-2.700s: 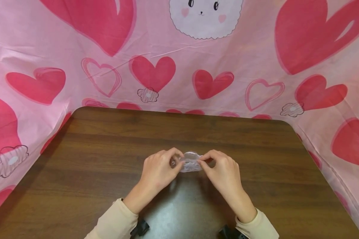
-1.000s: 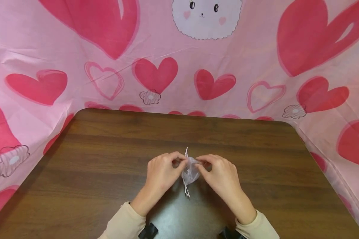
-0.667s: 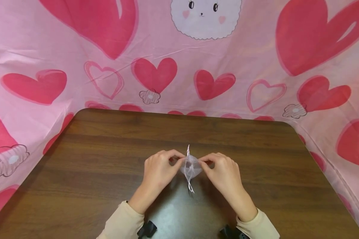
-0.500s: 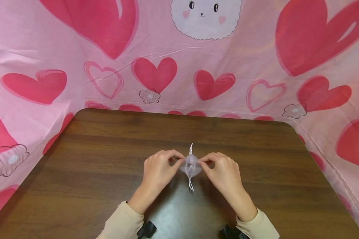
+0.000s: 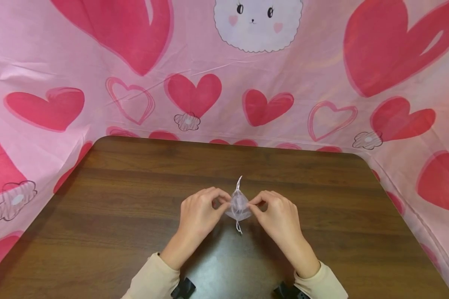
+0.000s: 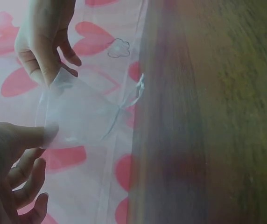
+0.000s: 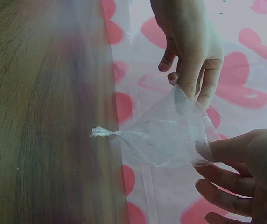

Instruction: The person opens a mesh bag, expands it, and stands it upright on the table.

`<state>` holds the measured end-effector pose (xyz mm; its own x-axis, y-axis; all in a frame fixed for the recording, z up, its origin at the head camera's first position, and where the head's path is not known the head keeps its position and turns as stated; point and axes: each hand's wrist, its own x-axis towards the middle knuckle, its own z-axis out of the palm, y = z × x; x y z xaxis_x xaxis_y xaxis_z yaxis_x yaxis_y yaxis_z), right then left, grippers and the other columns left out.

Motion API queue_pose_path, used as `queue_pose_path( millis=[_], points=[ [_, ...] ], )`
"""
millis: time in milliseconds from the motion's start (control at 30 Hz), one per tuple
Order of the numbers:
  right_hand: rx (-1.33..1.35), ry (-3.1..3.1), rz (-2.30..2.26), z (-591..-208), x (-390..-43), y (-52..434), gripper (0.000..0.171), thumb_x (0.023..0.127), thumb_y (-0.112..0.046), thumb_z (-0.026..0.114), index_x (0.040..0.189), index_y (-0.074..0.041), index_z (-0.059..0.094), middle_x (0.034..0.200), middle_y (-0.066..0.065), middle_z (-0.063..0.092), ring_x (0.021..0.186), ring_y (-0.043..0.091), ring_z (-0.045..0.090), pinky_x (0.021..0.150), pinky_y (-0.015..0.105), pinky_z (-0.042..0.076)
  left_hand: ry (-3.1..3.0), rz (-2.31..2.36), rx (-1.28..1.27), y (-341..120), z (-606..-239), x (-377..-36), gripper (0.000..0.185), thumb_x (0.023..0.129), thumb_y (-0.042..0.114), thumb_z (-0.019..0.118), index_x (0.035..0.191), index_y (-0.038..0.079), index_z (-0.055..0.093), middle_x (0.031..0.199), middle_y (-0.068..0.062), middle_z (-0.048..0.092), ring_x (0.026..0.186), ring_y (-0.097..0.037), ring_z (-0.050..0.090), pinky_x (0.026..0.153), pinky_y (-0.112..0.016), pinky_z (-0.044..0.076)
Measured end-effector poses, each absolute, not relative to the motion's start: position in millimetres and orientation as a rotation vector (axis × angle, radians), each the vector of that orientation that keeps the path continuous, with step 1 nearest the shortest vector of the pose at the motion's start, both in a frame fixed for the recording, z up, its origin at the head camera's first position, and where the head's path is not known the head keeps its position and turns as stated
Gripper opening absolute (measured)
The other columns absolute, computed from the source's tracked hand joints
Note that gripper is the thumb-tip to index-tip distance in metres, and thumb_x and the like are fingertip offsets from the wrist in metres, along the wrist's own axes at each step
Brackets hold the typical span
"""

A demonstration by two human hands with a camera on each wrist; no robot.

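Note:
A small sheer white drawstring pouch (image 5: 239,206) is held above the table, its mouth spread apart. One white cord loop points to the far side and another toward me. My left hand (image 5: 200,211) pinches the pouch's left edge between thumb and index finger. On the opposite edge my right hand (image 5: 278,211) pinches the fabric the same way. In the left wrist view the see-through pouch (image 6: 82,112) stretches between both hands, and the left thumb lies against its fabric. The right wrist view shows the pouch (image 7: 164,135) tapering to a gathered cord. I see nothing inside it.
The dark brown wooden table (image 5: 134,178) extends on all sides of the hands. A pink cloth (image 5: 224,58) with red hearts hangs behind the table and at its sides. Black devices (image 5: 184,288) sit at both wrists, beneath beige sleeves.
Earlier the pouch was a bunched, shiny bundle between my fingers. It has since been turned and spread, with its cords sticking out far and near. In the last half second it shifts slightly away from me.

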<state>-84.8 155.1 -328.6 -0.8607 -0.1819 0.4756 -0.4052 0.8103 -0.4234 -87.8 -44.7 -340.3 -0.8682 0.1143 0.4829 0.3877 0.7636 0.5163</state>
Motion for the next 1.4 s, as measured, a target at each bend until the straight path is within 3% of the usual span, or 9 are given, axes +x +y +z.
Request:
queue_pose_path(
  millis=[500, 700, 833, 1000, 1167, 1400],
  points=[
    [0.43, -2.578, 0.733, -328.3, -84.6, 154.8, 0.018, 0.073, -0.007, 0.086, 0.078, -0.018, 0.074, 0.077, -0.001, 0.071, 0.066, 0.022, 0.067, 0.054, 0.039, 0.047, -2.488, -0.833, -0.354, -43.6, -340.8, -87.0, 0.02, 0.076, 0.014, 0.081, 0.087, 0.03, 0.075, 0.076, 0.018, 0.059, 0.056, 0.0, 0.046, 0.051, -0.026, 0.038],
    [0.415, -2.576, 0.713, -327.8, -82.6, 154.7, 0.017, 0.074, -0.006, 0.084, 0.08, -0.019, 0.076, 0.072, -0.004, 0.066, 0.062, 0.012, 0.06, 0.053, 0.035, 0.045, -2.531, -0.792, -0.43, -42.7, -340.0, -85.4, 0.025, 0.077, 0.017, 0.083, 0.096, 0.03, 0.075, 0.093, 0.017, 0.066, 0.072, -0.005, 0.059, 0.057, -0.029, 0.046],
    [0.403, -2.593, 0.696, -326.2, -81.8, 155.2, 0.017, 0.075, -0.005, 0.083, 0.08, -0.02, 0.076, 0.068, -0.008, 0.06, 0.059, 0.008, 0.052, 0.052, 0.032, 0.042, -2.566, -0.727, -0.553, -41.7, -338.0, -83.7, 0.032, 0.074, 0.028, 0.088, 0.103, 0.03, 0.075, 0.101, 0.017, 0.068, 0.085, -0.008, 0.063, 0.064, -0.03, 0.05],
    [0.444, -2.605, 0.699, -324.3, -80.0, 153.3, 0.017, 0.075, -0.008, 0.085, 0.081, -0.02, 0.075, 0.069, -0.009, 0.06, 0.06, 0.007, 0.053, 0.053, 0.031, 0.042, -2.555, -0.696, -0.611, -39.9, -336.6, -81.9, 0.029, 0.075, 0.039, 0.086, 0.102, 0.032, 0.077, 0.095, 0.017, 0.069, 0.083, -0.005, 0.061, 0.064, -0.029, 0.05],
    [0.487, -2.591, 0.7, -323.5, -78.0, 150.8, 0.017, 0.075, -0.009, 0.086, 0.082, -0.019, 0.074, 0.071, -0.009, 0.062, 0.062, 0.011, 0.057, 0.054, 0.03, 0.044, -2.49, -0.66, -0.59, -40.7, -336.5, -81.2, 0.013, 0.08, 0.032, 0.083, 0.093, 0.032, 0.08, 0.086, 0.017, 0.072, 0.075, -0.006, 0.062, 0.061, -0.028, 0.048],
    [0.456, -2.74, 0.666, -322.2, -73.1, 149.5, 0.015, 0.076, -0.023, 0.086, 0.087, -0.021, 0.076, 0.071, -0.014, 0.06, 0.063, 0.005, 0.055, 0.055, 0.03, 0.043, -2.462, -0.631, -0.511, -40.9, -338.7, -80.8, 0.008, 0.08, 0.028, 0.082, 0.088, 0.029, 0.081, 0.073, 0.011, 0.071, 0.066, -0.007, 0.062, 0.059, -0.03, 0.046]
  ],
)
